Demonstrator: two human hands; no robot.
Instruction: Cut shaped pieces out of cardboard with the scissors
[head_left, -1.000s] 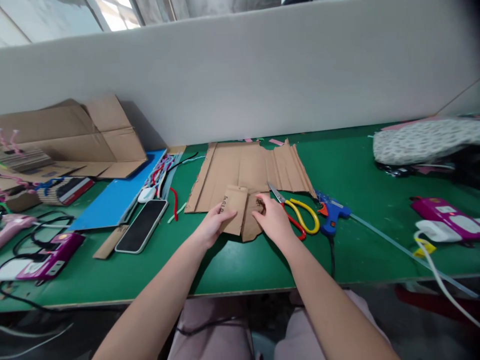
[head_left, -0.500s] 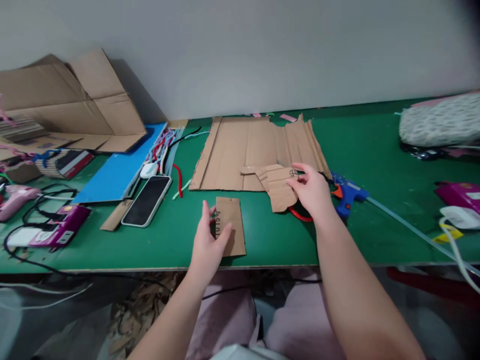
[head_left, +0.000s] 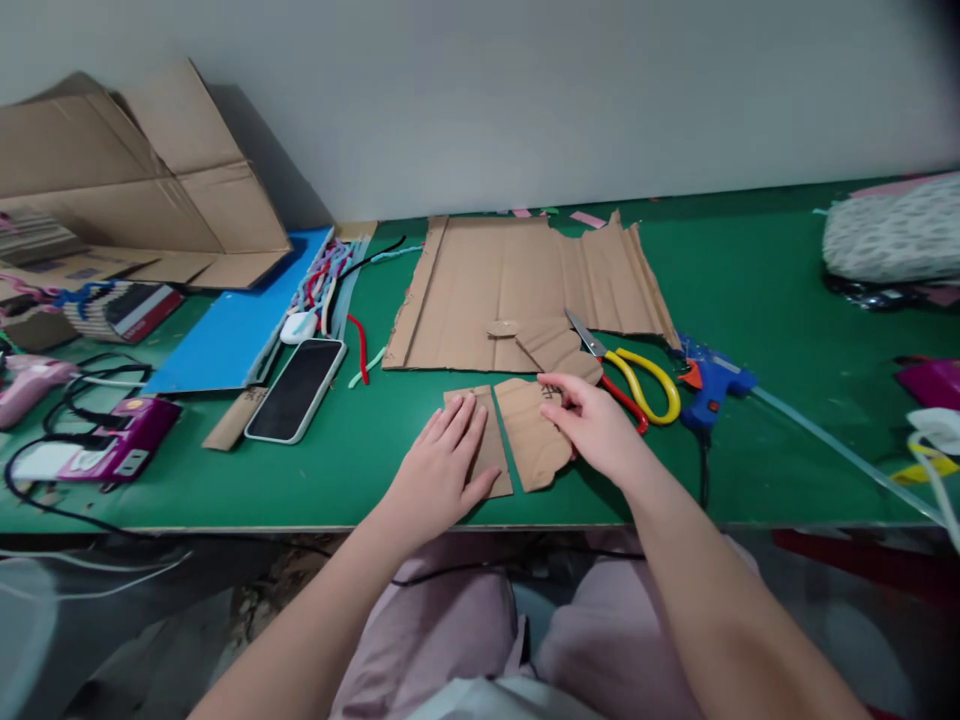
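The left hand (head_left: pixel 446 460) lies flat, fingers extended, on a rectangular cardboard piece (head_left: pixel 493 445) near the front edge of the green bench (head_left: pixel 360 470). The right hand (head_left: pixel 596 425) pinches the right side of a curved cardboard piece (head_left: pixel 531 435) between thumb and fingers. A narrow gap separates the two pieces. Scissors (head_left: pixel 628 376) rest just beyond the right hand, blade tip over a large cardboard sheet (head_left: pixel 487 280). A blue glue gun (head_left: pixel 712 388) lies right of the scissors; a phone (head_left: pixel 297 390) lies to the left.
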